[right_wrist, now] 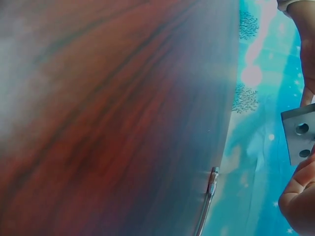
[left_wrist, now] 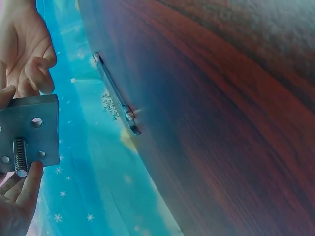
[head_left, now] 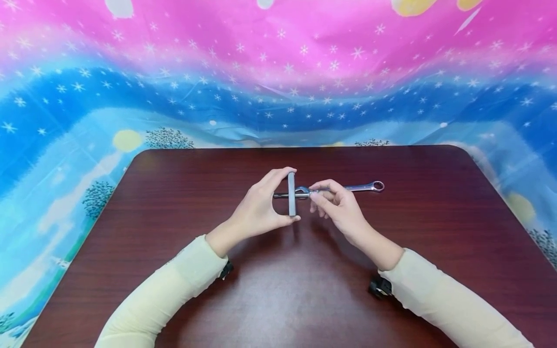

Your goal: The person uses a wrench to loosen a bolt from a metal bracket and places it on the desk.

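A square metal plate [head_left: 292, 193] with several round holes is held on edge by my left hand [head_left: 258, 200], its thumb and fingers at opposite edges. Through the plate runs a bolt [left_wrist: 19, 156], whose threaded end sticks out on the left-hand side. My right hand [head_left: 341, 208] pinches the bolt's other end between thumb and fingertips, close to the plate. In the right wrist view the plate [right_wrist: 299, 135] shows two holes, while most of the bolt is out of sight there. Both hands are above the table.
Behind the hands a combination wrench [head_left: 367, 187] lies on the dark brown wooden table [head_left: 217, 164], partly hidden by the right hand. A pink and blue patterned cloth [head_left: 278, 87] hangs around the table's back and sides.
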The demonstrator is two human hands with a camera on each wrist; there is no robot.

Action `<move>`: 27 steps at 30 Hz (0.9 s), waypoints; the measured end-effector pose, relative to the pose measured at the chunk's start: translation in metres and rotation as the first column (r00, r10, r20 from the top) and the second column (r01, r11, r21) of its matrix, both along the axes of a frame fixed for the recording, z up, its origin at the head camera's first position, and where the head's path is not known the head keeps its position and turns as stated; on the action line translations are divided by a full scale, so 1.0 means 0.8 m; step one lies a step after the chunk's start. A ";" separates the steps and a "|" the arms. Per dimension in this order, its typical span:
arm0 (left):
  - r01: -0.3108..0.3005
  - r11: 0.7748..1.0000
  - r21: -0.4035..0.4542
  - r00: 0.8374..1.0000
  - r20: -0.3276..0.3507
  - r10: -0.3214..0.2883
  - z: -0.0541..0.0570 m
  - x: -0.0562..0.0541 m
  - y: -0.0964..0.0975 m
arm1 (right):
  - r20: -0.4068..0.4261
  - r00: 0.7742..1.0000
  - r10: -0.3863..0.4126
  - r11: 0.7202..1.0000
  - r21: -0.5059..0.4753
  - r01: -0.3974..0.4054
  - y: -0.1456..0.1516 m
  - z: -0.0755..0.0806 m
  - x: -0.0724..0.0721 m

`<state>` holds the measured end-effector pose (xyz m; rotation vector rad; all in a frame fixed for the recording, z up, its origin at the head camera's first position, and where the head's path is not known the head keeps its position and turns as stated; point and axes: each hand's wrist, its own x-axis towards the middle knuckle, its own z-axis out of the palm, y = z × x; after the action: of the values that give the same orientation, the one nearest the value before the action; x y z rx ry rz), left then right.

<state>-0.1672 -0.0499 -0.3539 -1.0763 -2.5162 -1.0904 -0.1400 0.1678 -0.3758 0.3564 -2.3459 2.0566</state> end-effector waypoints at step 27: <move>0.007 1.000 -0.002 1.000 -0.014 -0.007 -0.003 0.000 0.005 | 0.031 0.999 -0.010 1.000 -0.001 0.010 -0.001 0.003 0.000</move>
<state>-0.1670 -0.0459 -0.3564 -1.0906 -2.5051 -1.0786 -0.1401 0.1668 -0.3733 0.3145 -2.3591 2.0744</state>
